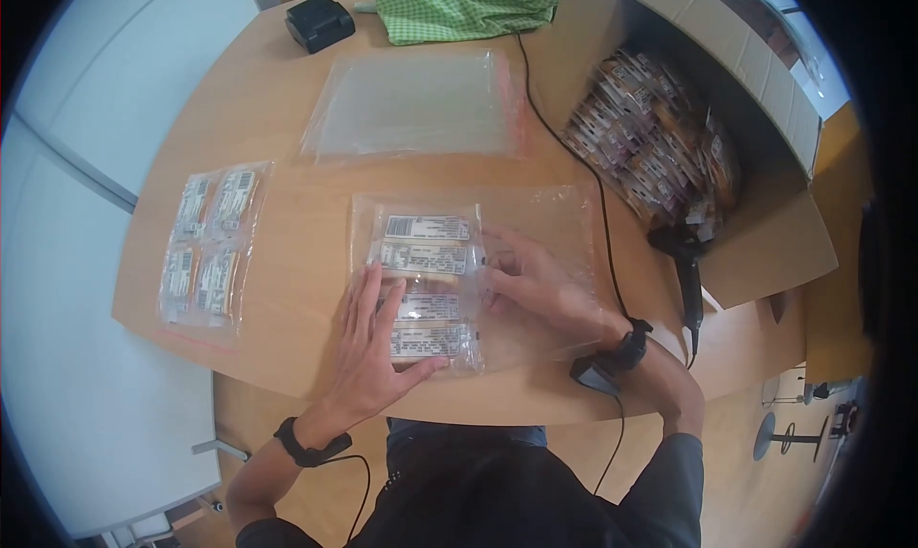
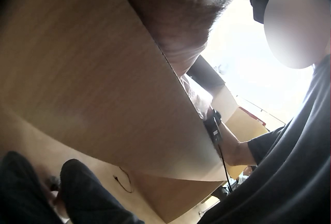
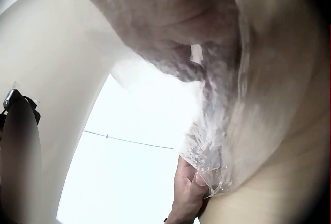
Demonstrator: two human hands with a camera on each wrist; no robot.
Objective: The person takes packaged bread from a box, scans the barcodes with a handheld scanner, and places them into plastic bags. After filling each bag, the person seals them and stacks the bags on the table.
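Small packets with printed labels lie in a column inside a clear bag near the front edge. My left hand rests along their left side, fingers spread and nearly straight. On the other side my right hand, under the clear film, pinches the packets' edge with curled fingers. The right wrist view has the right hand large behind film, with the left hand at the crinkled plastic. In the left wrist view, skin of the left hand fills the top; its fingers are hidden.
A filled bag of several packets lies at left. Flat clear bags are stacked behind. At right stand a cardboard box of packets and a black handheld device with a cable. A black object and green checked cloth are at the back.
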